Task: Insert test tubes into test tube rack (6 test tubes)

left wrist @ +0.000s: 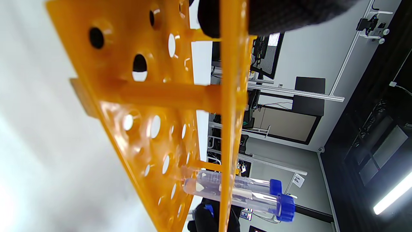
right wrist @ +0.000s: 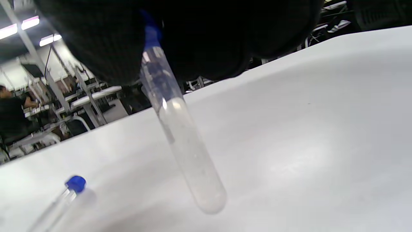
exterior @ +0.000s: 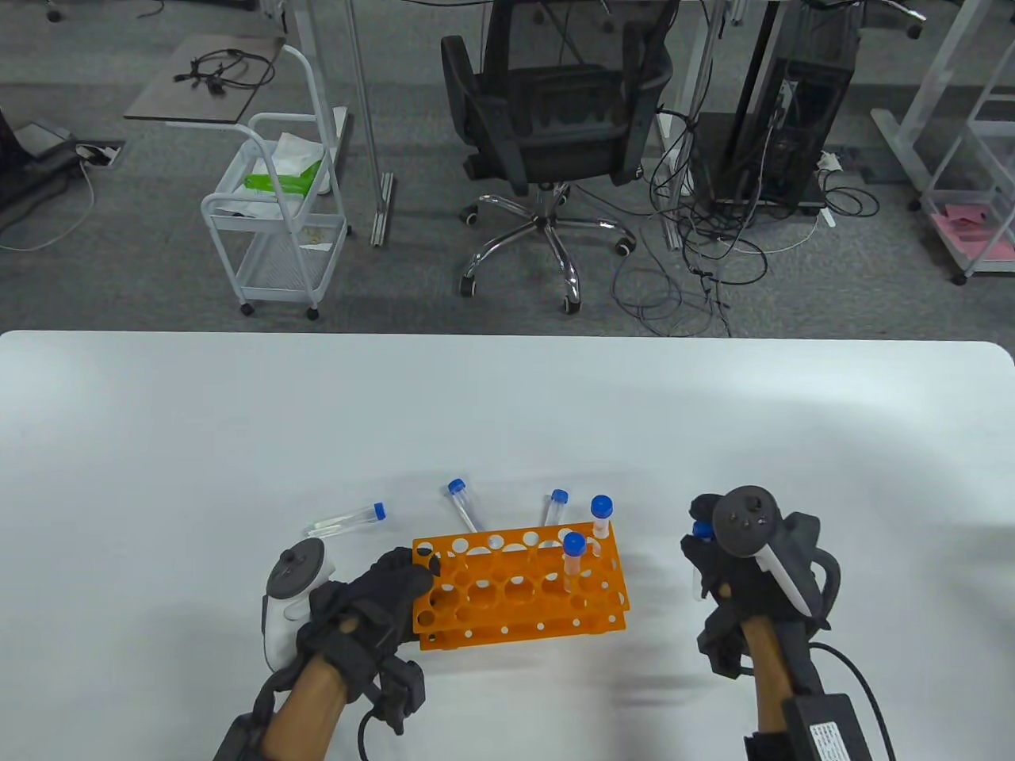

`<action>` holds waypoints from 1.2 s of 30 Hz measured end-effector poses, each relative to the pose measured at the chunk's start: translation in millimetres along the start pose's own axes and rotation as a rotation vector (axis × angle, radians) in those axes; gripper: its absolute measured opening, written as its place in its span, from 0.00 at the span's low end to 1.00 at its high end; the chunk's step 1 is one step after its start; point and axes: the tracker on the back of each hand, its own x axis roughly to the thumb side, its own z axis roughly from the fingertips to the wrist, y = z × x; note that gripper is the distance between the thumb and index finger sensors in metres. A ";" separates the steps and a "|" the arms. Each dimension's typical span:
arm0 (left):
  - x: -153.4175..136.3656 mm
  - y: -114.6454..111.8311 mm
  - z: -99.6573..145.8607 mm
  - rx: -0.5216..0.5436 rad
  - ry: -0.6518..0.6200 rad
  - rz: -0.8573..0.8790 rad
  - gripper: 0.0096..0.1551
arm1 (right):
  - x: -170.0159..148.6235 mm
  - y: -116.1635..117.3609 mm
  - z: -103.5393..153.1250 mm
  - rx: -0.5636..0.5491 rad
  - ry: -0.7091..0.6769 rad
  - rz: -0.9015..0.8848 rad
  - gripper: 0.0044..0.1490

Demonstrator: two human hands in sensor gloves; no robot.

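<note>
Now | white table (exterior: 238,412), office chair (exterior: 555,119) behind | left grip (exterior: 373,610) holds rack (exterior: 519,587) | right grip (exterior: 729,579) holds tube (right wrist: 180,135)

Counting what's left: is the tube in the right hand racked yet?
No. The right hand holds the tube above the table.

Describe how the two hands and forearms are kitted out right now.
Both hands, left hand and right hand, wear black gloves; forearms are bare. The left tracker is white, the right tracker dark with a white strip. Black cables trail from each wrist.

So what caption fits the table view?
Left hand steadies rack with two tubes in; right hand holds another.
</note>
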 end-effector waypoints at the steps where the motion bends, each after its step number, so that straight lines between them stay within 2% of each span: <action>1: -0.5 -0.4 -0.1 0.003 0.001 -0.004 0.26 | -3.7 -2.4 4.9 -0.012 -0.002 -0.024 0.39; 4: -1.6 -1.5 0.2 0.007 0.002 -0.010 0.26 | -11.6 -3.7 15.5 -0.060 -0.036 -0.080 0.39; 7: -2.4 -2.2 0.2 0.008 0.003 -0.002 0.26 | -12.5 -8.4 21.8 -0.045 -0.067 -0.115 0.39; 24: -3.2 -8.4 1.1 0.013 0.000 -0.041 0.26 | 14.4 -36.7 58.7 -0.195 -0.272 -0.216 0.35; 36: -2.9 -7.4 2.3 0.021 -0.006 -0.043 0.26 | 38.8 -52.1 94.8 -0.225 -0.469 -0.347 0.35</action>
